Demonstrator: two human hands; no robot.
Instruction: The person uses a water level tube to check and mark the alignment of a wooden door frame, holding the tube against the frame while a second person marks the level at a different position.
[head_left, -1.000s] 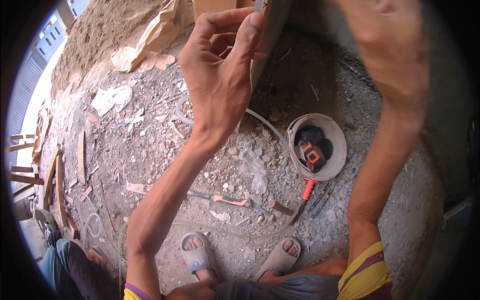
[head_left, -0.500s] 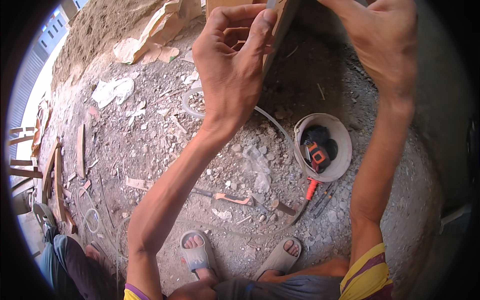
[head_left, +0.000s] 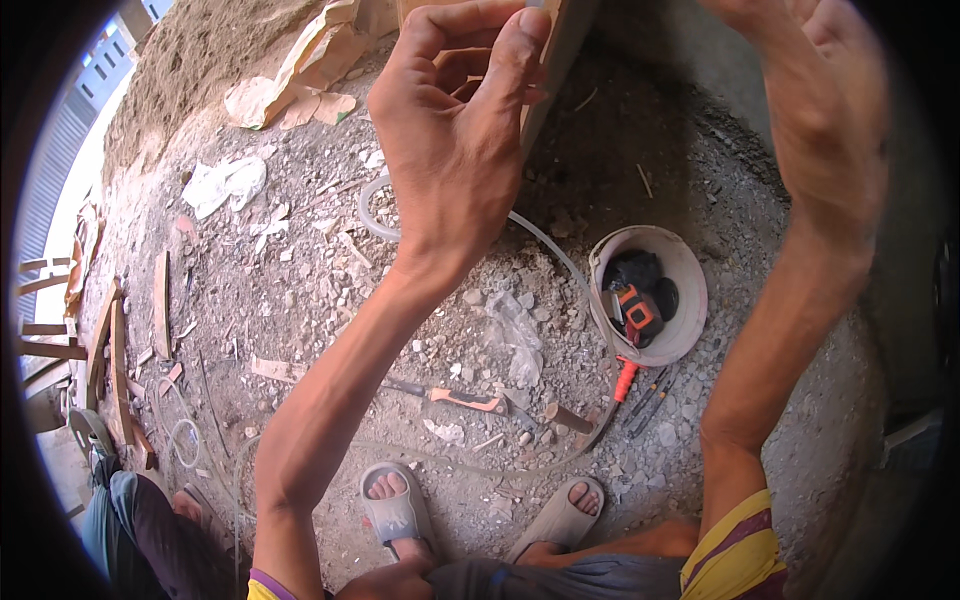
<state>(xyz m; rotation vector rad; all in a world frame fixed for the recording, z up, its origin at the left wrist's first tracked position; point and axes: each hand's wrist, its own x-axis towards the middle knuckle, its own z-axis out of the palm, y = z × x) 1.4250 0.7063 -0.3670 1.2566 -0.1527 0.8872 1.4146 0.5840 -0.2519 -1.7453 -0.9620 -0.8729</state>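
My left hand (head_left: pixel 455 130) is raised at the top middle, thumb and forefinger pinched on a clear plastic tube whose tip barely shows at the upper edge. A clear tube (head_left: pixel 548 243) passes behind this hand, curls in a loop to its left and runs down to the bucket. Up at the top right is my right hand (head_left: pixel 825 110), slightly blurred. Its fingers are mostly cut off by the picture's edge, so what they do is hidden. A wooden board (head_left: pixel 548 75) stands just behind my left fingertips.
A whitish bucket (head_left: pixel 685 300) holds an orange-black tape measure (head_left: pixel 637 310) and dark items. Beside it lie a red-orange handle (head_left: pixel 625 380) and dark slim tools. A hammer-like tool (head_left: pixel 470 400) rests on the rubble. Another person's leg (head_left: pixel 160 530) is at lower left, near wood strips (head_left: pixel 118 365).
My right hand has moved right and slightly outward, away from the left. My left hand has shifted a little left, still pinching the tube.
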